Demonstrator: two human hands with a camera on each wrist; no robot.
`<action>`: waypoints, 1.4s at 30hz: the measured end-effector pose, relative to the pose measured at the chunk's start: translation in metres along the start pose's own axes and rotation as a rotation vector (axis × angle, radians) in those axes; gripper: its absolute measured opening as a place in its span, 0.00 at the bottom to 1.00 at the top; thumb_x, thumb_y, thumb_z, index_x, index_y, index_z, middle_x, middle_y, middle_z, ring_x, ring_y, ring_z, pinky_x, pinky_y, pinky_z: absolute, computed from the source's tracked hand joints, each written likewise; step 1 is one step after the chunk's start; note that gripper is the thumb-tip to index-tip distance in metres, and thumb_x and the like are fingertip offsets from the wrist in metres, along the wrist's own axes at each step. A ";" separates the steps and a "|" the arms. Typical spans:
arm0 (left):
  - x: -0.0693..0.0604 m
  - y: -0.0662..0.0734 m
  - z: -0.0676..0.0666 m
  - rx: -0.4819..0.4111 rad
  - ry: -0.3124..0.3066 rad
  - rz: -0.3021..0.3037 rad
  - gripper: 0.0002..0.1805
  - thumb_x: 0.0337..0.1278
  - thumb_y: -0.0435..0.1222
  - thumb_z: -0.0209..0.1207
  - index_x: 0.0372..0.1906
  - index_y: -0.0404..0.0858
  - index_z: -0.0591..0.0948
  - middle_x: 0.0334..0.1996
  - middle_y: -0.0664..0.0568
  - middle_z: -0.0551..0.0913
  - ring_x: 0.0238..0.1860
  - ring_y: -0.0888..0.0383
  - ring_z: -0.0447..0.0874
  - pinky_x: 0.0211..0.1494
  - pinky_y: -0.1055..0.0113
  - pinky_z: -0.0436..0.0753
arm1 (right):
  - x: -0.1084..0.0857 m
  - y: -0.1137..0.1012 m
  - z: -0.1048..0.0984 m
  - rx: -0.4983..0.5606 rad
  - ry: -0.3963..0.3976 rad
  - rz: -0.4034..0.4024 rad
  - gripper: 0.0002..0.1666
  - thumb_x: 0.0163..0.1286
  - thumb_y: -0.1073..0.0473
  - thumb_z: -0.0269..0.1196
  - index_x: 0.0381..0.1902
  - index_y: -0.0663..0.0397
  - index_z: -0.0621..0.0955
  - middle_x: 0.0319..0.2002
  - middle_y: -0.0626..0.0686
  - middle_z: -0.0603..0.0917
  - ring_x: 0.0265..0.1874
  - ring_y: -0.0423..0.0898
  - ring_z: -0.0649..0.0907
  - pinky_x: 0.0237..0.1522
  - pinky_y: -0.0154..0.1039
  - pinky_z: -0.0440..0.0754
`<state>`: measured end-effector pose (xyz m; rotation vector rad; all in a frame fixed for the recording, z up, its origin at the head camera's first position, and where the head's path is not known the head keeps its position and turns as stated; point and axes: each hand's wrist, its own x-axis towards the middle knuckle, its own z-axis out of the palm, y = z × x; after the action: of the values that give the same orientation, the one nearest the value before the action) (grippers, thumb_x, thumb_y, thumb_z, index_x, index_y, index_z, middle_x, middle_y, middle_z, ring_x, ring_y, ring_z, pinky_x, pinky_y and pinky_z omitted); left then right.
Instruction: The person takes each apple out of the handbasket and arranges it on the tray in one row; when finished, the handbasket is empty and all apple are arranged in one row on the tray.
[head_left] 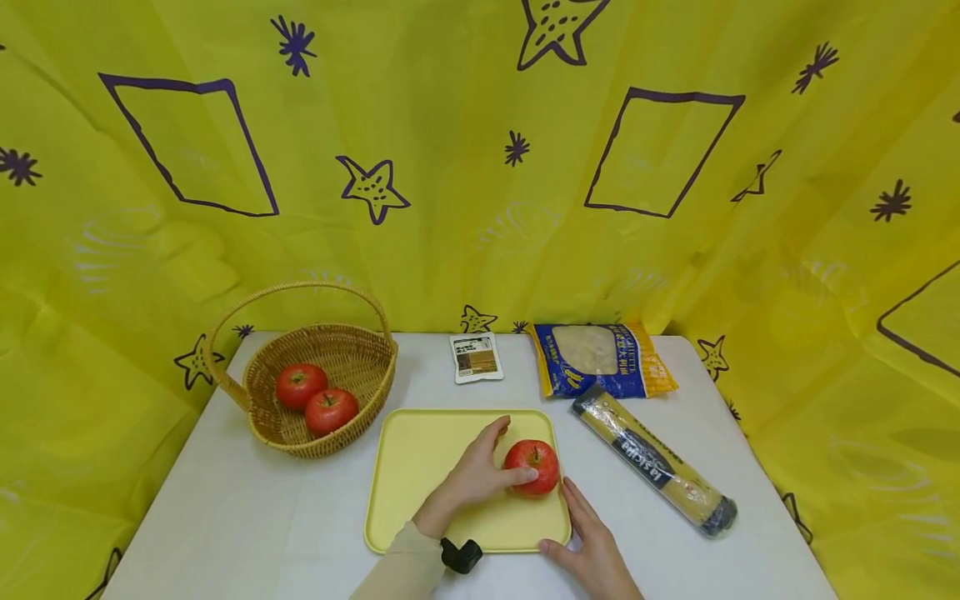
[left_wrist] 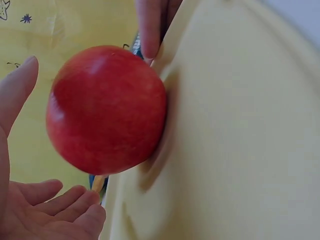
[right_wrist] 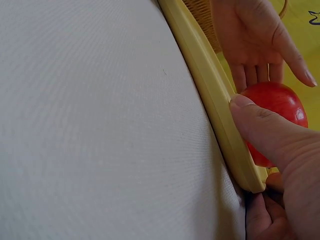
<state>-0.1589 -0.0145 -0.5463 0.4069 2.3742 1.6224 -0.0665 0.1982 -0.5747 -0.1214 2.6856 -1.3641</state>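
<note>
A red apple (head_left: 536, 454) sits on the right part of a pale yellow tray (head_left: 420, 450). My left hand (head_left: 476, 473) is over the tray at the apple's left side, thumb and fingers spread. In the left wrist view, gaps show between this hand and the apple (left_wrist: 107, 110). My right hand (head_left: 592, 550) holds the tray's near right corner, fingers along the right side and thumb at the front edge. The right wrist view shows that thumb (right_wrist: 270, 125) against the tray's rim (right_wrist: 215, 100); the other fingers are partly hidden at the corner.
At the left stands a wicker basket (head_left: 360, 354) with a tall handle and two red apples (head_left: 302, 386) inside. Behind the tray lie a small white packet (head_left: 477, 358) and a blue and yellow pasta bag (head_left: 600, 360). A long spaghetti pack (head_left: 652, 458) lies to the right.
</note>
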 end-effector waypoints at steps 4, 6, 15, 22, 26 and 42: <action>-0.002 0.002 -0.009 -0.027 0.026 0.012 0.53 0.48 0.54 0.71 0.74 0.36 0.58 0.70 0.41 0.63 0.68 0.42 0.62 0.66 0.50 0.66 | 0.001 0.000 0.000 0.009 -0.017 0.036 0.59 0.54 0.41 0.73 0.74 0.62 0.60 0.75 0.56 0.56 0.71 0.57 0.58 0.65 0.53 0.59; -0.003 0.002 -0.014 -0.033 0.043 0.019 0.53 0.49 0.54 0.71 0.74 0.36 0.58 0.71 0.42 0.63 0.69 0.44 0.62 0.67 0.52 0.65 | 0.002 0.000 0.000 0.015 -0.023 0.041 0.59 0.54 0.41 0.73 0.74 0.62 0.60 0.75 0.56 0.55 0.71 0.58 0.59 0.65 0.53 0.59; -0.005 0.001 -0.039 -0.065 0.113 0.086 0.53 0.51 0.51 0.71 0.75 0.35 0.56 0.72 0.45 0.60 0.71 0.49 0.57 0.70 0.58 0.58 | 0.000 0.000 0.001 0.012 -0.008 0.036 0.59 0.53 0.42 0.74 0.74 0.63 0.60 0.75 0.57 0.56 0.71 0.57 0.58 0.65 0.52 0.59; -0.011 0.008 -0.065 -0.104 0.169 0.111 0.51 0.53 0.46 0.71 0.75 0.34 0.54 0.72 0.43 0.59 0.72 0.47 0.55 0.71 0.58 0.56 | -0.001 -0.002 0.001 0.030 -0.009 0.030 0.59 0.53 0.44 0.74 0.74 0.62 0.60 0.75 0.57 0.55 0.71 0.57 0.58 0.65 0.51 0.58; -0.012 0.011 -0.083 -0.132 0.214 0.149 0.50 0.54 0.41 0.71 0.75 0.34 0.54 0.72 0.41 0.59 0.71 0.45 0.56 0.72 0.56 0.56 | 0.000 0.000 0.001 0.018 -0.009 0.034 0.59 0.52 0.43 0.74 0.74 0.62 0.60 0.75 0.56 0.55 0.71 0.57 0.57 0.66 0.52 0.58; -0.025 0.005 -0.143 -0.199 0.336 0.210 0.45 0.58 0.33 0.67 0.73 0.29 0.52 0.69 0.37 0.58 0.72 0.44 0.52 0.73 0.54 0.51 | 0.001 0.000 0.001 0.022 -0.020 0.051 0.60 0.52 0.42 0.74 0.74 0.61 0.60 0.75 0.55 0.54 0.71 0.57 0.57 0.66 0.51 0.58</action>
<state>-0.1843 -0.1460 -0.4891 0.3805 2.4317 2.1515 -0.0678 0.1973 -0.5754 -0.0636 2.6372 -1.3696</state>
